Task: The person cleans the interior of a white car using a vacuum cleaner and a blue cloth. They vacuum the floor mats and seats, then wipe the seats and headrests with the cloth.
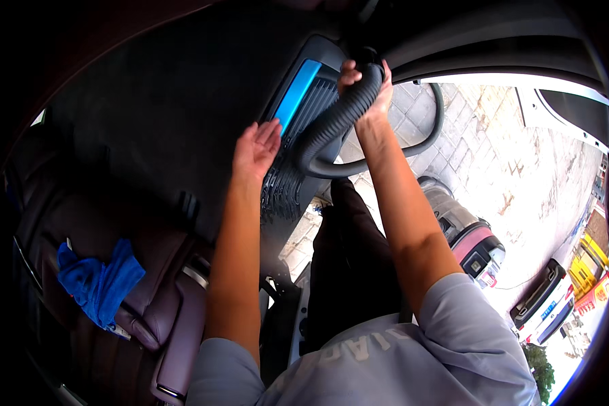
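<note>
My right hand grips the dark end of a ribbed grey vacuum hose at the upper middle. From there the hose bends down and loops out over the paving. Palm up and fingers apart, my left hand holds nothing. Its fingertips are by the lower end of a bright blue strip on the car's door sill step; whether they touch it, I cannot tell. Dark grooves run along the step beneath the hose. The hose's far nozzle end is hidden in shadow.
A blue cloth lies on a dark leather car seat at the lower left. Outside, a canister vacuum cleaner stands on the paving. A white car door is at the right, with a parked car beyond.
</note>
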`<state>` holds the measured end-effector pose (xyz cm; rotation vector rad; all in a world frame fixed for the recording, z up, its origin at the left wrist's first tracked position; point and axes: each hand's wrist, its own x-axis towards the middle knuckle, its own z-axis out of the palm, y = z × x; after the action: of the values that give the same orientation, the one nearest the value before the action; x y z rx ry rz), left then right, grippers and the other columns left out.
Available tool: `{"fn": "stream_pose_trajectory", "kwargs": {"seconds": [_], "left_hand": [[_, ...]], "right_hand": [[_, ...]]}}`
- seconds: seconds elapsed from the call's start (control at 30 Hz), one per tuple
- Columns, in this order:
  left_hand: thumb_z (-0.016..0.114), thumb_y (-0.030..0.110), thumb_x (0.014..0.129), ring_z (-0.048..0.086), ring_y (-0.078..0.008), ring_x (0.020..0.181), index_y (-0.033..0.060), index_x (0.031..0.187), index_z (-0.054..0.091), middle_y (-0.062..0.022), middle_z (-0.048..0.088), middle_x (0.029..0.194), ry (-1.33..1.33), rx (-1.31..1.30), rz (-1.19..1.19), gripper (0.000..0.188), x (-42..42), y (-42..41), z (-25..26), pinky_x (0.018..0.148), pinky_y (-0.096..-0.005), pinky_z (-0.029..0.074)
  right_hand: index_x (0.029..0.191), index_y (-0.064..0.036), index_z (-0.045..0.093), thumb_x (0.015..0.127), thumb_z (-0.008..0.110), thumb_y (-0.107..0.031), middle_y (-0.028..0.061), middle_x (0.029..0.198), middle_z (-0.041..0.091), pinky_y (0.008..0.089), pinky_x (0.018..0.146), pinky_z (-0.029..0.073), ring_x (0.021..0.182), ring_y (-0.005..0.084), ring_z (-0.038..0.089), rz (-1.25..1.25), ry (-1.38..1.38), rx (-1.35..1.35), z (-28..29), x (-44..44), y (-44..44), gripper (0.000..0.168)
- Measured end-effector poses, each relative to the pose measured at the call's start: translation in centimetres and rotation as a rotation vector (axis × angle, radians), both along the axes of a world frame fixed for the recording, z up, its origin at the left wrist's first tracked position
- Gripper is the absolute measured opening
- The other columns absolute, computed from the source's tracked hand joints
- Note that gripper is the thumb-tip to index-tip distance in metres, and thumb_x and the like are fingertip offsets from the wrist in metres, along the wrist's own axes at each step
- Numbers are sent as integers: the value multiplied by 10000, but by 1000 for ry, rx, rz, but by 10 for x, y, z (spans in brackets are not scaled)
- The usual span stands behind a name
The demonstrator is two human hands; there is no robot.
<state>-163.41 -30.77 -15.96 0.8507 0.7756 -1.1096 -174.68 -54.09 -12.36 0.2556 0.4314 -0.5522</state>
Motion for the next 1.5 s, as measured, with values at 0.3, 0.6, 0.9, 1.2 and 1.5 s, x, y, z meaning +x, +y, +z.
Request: {"fn": "stream_pose_trajectory", "kwargs": {"seconds": [0.3, 0.6, 0.9, 1.2, 1.5], "left_hand": [[516, 287, 958, 489, -216, 1272, 36, 1403, 386, -128, 516, 1383, -45, 117, -233, 527, -98, 100, -23, 1031, -321, 374], [521, 290, 965, 565, -187, 1170, 94, 1267, 529, -104, 611, 1265, 52, 217, -399, 360, -211, 140, -10, 949, -312, 412], [530, 332, 955, 623, -167, 1031, 93, 1234, 550, -82, 665, 1136, -8, 204, -501, 367, -254, 131, 25, 895, -306, 434], [575, 259, 938, 628, -155, 989, 25, 1204, 584, -100, 680, 1076, -241, 369, -533, 354, -275, 151, 69, 855, -264, 451], [578, 121, 956, 610, -117, 994, 7, 1157, 601, -73, 667, 1084, -749, 328, -395, 232, -202, 159, 144, 890, -259, 465]], "right_hand": [[1052, -18, 410, 927, 356, -562, 198, 848, 582, 356, 566, 460, 620, 245, 519, -13, 170, -112, -19, 47, -13, 561], [1039, 36, 462, 918, 304, -658, 142, 810, 615, 310, 539, 461, 620, 207, 535, 88, 148, -62, -37, 63, -63, 722], [1034, -38, 509, 846, 492, -699, 135, 760, 598, 335, 475, 504, 517, 223, 578, 908, 469, -262, 29, -91, 99, 688], [1245, -87, 429, 854, 616, -502, 102, 795, 583, 291, 457, 524, 637, 200, 621, 619, 898, -857, 24, -16, 55, 600], [1506, -134, 274, 845, 655, -448, 154, 1226, 586, 271, 805, 501, 988, 173, 607, 1538, 469, -1042, 97, -40, 142, 824]]}}
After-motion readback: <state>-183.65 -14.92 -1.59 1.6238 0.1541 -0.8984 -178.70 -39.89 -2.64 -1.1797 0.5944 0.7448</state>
